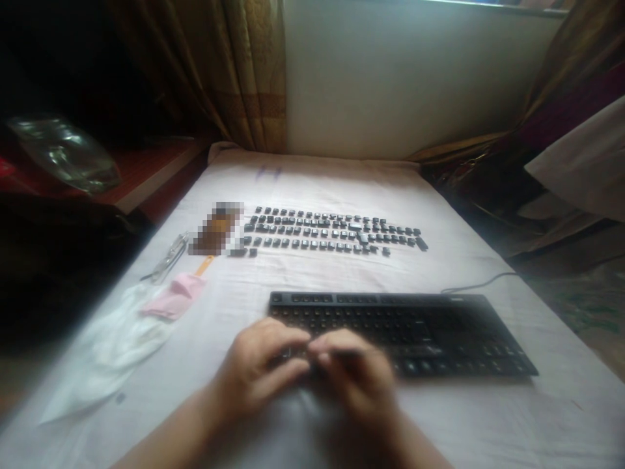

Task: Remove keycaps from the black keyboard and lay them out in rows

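A black keyboard with its keycaps off lies on a white-covered table. Both my hands rest at its near left corner. My left hand has its fingers curled over the keyboard's edge, pressing on it. My right hand is pinched round a thin dark stick-like tool that points toward the left hand. Several rows of loose black keycaps are laid out farther back on the cloth.
At the left lie a pink cloth, a white crumpled cloth, an orange-handled tool, metal tweezers and a blurred-out brown object. The keyboard's cable runs off right. Curtains and a wall stand behind.
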A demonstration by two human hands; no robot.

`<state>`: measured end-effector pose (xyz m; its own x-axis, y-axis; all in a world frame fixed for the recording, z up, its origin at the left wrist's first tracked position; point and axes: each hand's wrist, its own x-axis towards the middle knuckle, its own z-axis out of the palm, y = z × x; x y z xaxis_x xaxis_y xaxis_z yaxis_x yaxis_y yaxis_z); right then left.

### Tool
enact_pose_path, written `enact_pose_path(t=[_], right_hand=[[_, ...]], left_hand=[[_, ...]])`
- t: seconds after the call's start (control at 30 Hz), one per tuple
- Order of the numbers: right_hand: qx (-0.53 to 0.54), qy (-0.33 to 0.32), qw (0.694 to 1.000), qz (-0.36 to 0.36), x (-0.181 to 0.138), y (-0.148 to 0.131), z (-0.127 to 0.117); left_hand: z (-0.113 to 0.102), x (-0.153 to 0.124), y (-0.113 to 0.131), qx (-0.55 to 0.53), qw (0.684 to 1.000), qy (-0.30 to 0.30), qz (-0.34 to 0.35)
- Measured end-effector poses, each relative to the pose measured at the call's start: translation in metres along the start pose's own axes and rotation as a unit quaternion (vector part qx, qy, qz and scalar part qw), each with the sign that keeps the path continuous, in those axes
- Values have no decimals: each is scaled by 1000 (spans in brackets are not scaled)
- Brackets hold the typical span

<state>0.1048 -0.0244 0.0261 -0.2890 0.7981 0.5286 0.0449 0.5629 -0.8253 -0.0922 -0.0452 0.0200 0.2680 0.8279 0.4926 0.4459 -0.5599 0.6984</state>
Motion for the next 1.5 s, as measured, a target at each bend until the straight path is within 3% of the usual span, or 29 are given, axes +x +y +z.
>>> enact_pose_path(t=[0.27, 0.47, 0.6, 0.83, 1.13, 1.5], right_hand=[[-30, -25, 997, -70, -1, 2, 0], [-35, -11, 998, -58, -1, 5, -3], [-52, -13, 995, -79, -1, 7, -2], [-72, -18, 991, -108, -3, 10, -4], [-80, -21, 991, -108, 0, 6, -11], [-77, -13, 992, -97, 1, 5, -12]], left_hand=[[-3, 0, 5, -40, 987, 20, -156], [-30, 14, -35, 1, 953, 121, -279], [-50, 36, -67, 213, 940, 114, -242], [-44, 71, -93, 339, 914, 119, -189], [-38, 78, -110, 426, 881, 111, -171], [-38, 74, -115, 432, 881, 95, -167]])
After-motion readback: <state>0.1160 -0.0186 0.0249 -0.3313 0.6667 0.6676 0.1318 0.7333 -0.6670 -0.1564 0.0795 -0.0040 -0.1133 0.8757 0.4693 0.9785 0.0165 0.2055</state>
